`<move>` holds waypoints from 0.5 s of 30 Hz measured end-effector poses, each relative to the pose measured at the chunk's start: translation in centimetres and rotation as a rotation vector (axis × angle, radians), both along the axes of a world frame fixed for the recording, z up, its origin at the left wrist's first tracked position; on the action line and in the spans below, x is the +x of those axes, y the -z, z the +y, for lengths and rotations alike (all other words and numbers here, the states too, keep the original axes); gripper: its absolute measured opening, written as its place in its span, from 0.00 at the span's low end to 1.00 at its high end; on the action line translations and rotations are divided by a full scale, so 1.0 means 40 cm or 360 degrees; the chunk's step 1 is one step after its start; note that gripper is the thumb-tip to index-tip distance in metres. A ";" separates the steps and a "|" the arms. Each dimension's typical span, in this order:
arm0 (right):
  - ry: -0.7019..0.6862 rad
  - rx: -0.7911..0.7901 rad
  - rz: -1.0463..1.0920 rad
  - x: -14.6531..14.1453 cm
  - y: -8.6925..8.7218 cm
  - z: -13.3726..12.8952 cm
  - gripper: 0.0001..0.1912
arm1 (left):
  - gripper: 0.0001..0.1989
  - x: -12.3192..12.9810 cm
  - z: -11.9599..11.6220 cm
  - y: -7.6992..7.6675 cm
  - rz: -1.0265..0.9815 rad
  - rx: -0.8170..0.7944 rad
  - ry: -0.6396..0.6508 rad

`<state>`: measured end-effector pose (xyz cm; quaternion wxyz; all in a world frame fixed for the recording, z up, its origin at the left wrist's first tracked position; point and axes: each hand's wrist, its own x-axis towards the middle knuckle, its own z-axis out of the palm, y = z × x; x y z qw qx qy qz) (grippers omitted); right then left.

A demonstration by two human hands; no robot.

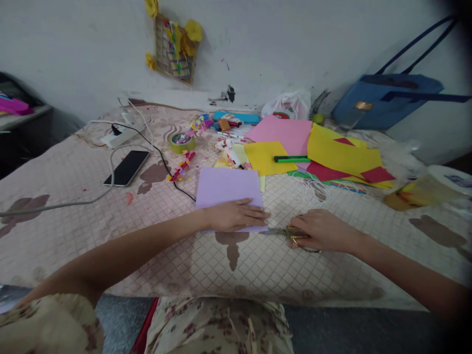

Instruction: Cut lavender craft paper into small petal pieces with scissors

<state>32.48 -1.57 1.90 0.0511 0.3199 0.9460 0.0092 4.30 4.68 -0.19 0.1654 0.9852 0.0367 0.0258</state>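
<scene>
A sheet of lilac paper (228, 184) lies on the patterned tablecloth in front of me. My left hand (238, 215) rests flat on its lower part, fingers stretched out to the right. Gold-handled scissors (295, 233) are gripped in my right hand (319, 228), fingers closed round the handles. Their blades point left and reach the paper's lower right corner; whether they touch it I cannot tell. Behind the lilac sheet lie a yellow sheet (267, 156) and a green cutter knife (292, 159).
Pink paper (283, 135), more yellow paper (342, 152) and white string (313, 189) lie at back right. A tape roll (182, 142), glue gun (232, 152), phone (127, 168) and power strip (121, 136) with cables stand left and centre. A blue bag (383, 101) leans on the wall.
</scene>
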 end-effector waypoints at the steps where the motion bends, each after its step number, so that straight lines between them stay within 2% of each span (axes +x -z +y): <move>1: 0.0020 -0.0015 -0.0006 -0.004 0.000 -0.001 0.16 | 0.24 0.000 0.000 0.000 -0.0019 0.0006 0.0004; 6: 0.0066 -0.0008 -0.0036 -0.021 0.003 -0.005 0.17 | 0.24 0.000 -0.002 0.001 -0.0066 -0.0044 -0.0005; 15: -0.0021 0.0083 -0.0033 -0.004 0.013 -0.005 0.19 | 0.24 -0.001 0.000 0.004 -0.0065 -0.0062 -0.0008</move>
